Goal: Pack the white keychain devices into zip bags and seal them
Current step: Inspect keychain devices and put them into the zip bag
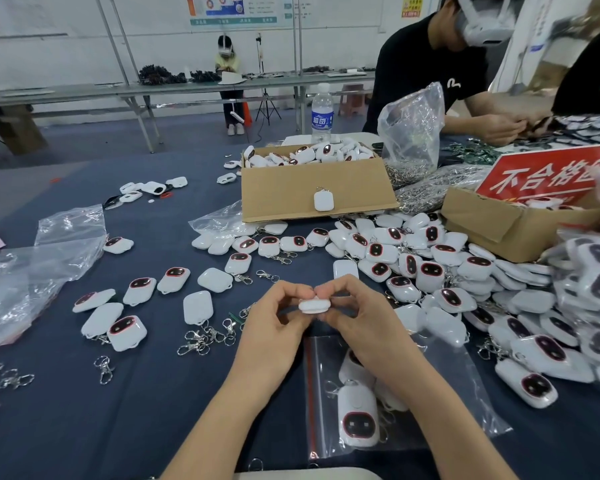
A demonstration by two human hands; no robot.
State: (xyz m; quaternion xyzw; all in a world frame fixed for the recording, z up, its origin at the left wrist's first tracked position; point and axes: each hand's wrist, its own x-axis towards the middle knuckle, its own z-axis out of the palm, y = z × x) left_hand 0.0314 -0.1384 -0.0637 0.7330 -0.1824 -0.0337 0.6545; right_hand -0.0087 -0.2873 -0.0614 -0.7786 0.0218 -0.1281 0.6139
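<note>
Blue-cloth table (174,393), cardboard box (312,188) of devices at the back, loose pile (430,271) on the right. Zip bag (326,427) lies flat under my wrists with at least two devices inside. Left hand (278,320) and right hand (357,323) meet above it, both pinching one white keychain device (311,304) edge-on. It looks light, rigid and slick. I'd hold the side edges, not the glossy face. Bag film is floppy.

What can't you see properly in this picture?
Head view:
- White device: mostly covered by left hand and right hand pinching it; face hidden.
- Zip bag: right forearm covers part; device count unclear.
- Red sign: cut off by right edge.
- Wall poster: too small to read.
</note>
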